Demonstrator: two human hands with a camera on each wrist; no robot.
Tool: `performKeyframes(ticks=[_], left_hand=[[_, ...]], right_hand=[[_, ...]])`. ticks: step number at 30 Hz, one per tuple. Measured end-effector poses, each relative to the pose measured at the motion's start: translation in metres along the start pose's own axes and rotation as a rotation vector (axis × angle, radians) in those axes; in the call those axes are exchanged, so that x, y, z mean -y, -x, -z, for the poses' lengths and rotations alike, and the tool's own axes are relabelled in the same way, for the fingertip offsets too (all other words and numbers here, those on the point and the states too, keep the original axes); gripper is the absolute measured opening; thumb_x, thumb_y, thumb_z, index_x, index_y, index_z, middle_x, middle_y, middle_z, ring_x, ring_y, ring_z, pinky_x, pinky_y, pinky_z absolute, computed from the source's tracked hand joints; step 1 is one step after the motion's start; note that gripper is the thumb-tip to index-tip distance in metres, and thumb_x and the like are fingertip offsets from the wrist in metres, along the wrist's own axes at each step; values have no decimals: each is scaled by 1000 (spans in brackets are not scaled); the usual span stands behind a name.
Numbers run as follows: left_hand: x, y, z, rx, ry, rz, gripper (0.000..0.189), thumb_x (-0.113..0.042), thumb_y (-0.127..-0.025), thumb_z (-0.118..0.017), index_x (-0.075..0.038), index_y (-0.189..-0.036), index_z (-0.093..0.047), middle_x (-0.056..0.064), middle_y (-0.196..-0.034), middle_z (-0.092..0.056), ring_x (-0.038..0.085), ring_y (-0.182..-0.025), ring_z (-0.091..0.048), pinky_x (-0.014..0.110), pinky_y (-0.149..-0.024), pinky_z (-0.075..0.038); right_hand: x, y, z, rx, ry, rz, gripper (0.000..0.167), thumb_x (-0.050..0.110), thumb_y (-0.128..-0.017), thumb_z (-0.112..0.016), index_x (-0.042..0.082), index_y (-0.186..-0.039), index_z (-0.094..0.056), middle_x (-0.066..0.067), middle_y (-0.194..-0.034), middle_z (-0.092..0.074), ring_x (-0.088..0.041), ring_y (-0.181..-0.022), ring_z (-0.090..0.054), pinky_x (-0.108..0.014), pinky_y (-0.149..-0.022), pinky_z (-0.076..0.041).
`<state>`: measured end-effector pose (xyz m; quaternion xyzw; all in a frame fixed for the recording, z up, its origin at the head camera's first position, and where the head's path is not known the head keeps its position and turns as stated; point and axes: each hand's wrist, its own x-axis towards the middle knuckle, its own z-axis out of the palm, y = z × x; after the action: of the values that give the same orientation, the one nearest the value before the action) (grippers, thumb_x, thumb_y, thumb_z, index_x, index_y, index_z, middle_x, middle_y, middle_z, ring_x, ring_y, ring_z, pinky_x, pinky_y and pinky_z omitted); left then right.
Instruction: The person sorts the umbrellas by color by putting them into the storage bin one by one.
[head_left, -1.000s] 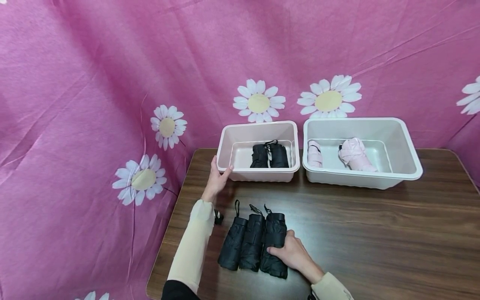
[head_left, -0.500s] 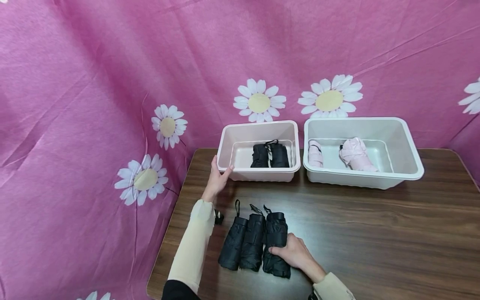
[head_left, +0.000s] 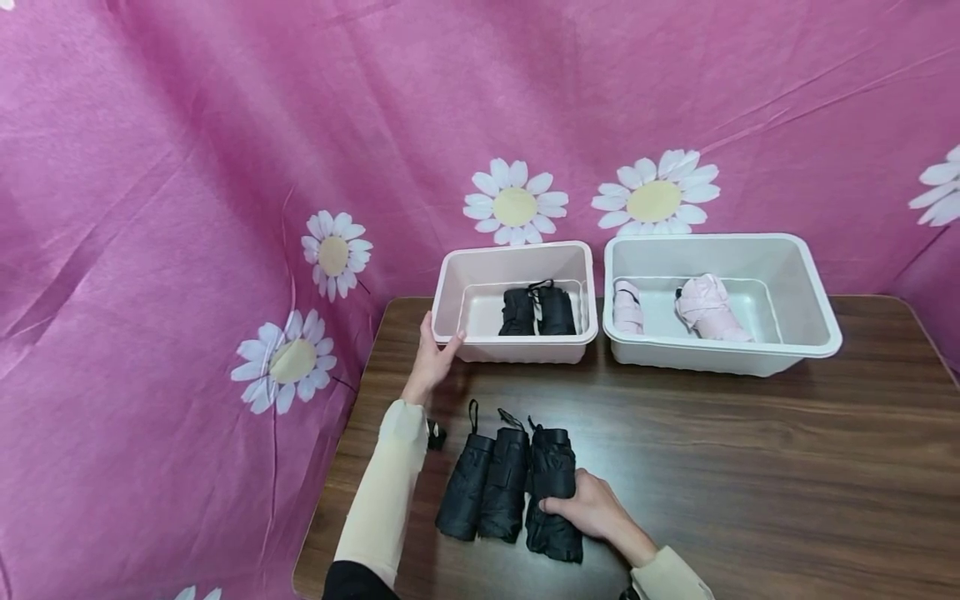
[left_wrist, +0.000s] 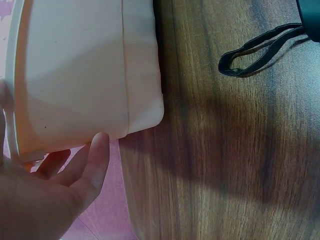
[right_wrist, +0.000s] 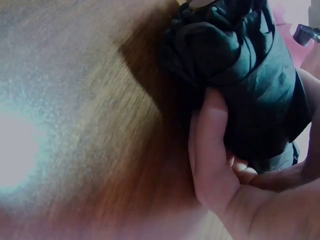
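Observation:
Three folded black umbrellas lie side by side on the table, their strap ends pointing away: a left umbrella (head_left: 465, 487), a middle umbrella (head_left: 505, 485) and a right umbrella (head_left: 553, 533). My right hand (head_left: 595, 506) grips the right umbrella around its lower half, thumb across the top; in the right wrist view a finger (right_wrist: 212, 145) runs along its crinkled cloth. My left hand (head_left: 431, 362) rests at the near left corner of the pinkish bin (head_left: 525, 352), thumb at the front rim, fingers extended along the end wall. Two black umbrellas (head_left: 557, 312) lie inside that bin.
A larger greyish-white bin (head_left: 720, 358) stands just right of the pinkish one, holding a light pink umbrella (head_left: 708, 310) and a second pink roll (head_left: 627, 308). A pink flowered cloth (head_left: 420, 125) hangs behind the wooden table (head_left: 750, 467).
The right umbrella has shifted slightly right in my right hand, opening a narrow gap beside the middle one. My left hand stays at the bin's corner.

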<state>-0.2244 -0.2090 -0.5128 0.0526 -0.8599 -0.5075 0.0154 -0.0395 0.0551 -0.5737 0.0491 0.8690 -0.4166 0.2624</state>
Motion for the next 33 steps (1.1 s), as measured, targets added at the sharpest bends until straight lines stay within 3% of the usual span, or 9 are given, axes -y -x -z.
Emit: performKeyframes(ticks=[6, 10, 15, 20, 29, 33], left_hand=[[0, 0, -1, -2, 12, -6, 84, -26, -93, -63, -5, -154, -8, 27, -152, -30, 39, -139, -33, 45, -119, -22], [1, 1, -1, -2, 14, -4, 84, -27, -93, -63, -5, -154, -8, 28, -152, -28, 40, -140, -32, 46, -119, -21], [1, 0, -1, 5, 17, 1, 85, -27, -94, -63, -5, -154, -7, 27, -153, -28, 38, -140, -32, 45, -119, -22], [0, 0, 0, 11, 38, -12, 85, -26, -93, -63, -3, -154, -7, 27, -153, -28, 38, -140, -32, 46, -119, -21], [-1, 0, 1, 10, 26, -10, 85, -25, -93, -63, -1, -153, -7, 29, -152, -28, 41, -139, -32, 48, -118, -21], [-1, 0, 1, 8, 20, -1, 85, -25, -94, -62, -1, -153, -7, 29, -152, -27, 41, -140, -31, 48, -119, -21]], right_hand=[[-1, 2, -2, 15, -12, 15, 67, 44, -69, -79, -5, -109, -57, -10, -88, -62, -22, -81, -59, -39, -71, -50], [-3, 4, -3, 39, -52, -8, 63, 41, -70, -78, -4, -109, -55, -9, -87, -63, -21, -78, -59, -36, -67, -49], [-5, 7, 0, 65, -140, -57, 51, 35, -70, -77, 1, -101, -52, -9, -84, -61, -19, -75, -57, -32, -63, -46], [-7, 8, 5, 52, -221, -53, 48, 32, -71, -77, 3, -98, -50, -9, -84, -61, -18, -75, -58, -31, -62, -47], [-1, 7, 14, 140, -495, -44, 51, 22, -79, -73, -3, -114, -46, -16, -102, -60, -19, -84, -64, -31, -70, -53], [5, 7, 19, 151, -530, -43, 51, 21, -80, -73, -3, -117, -47, -15, -106, -60, -18, -86, -63, -30, -72, -52]])
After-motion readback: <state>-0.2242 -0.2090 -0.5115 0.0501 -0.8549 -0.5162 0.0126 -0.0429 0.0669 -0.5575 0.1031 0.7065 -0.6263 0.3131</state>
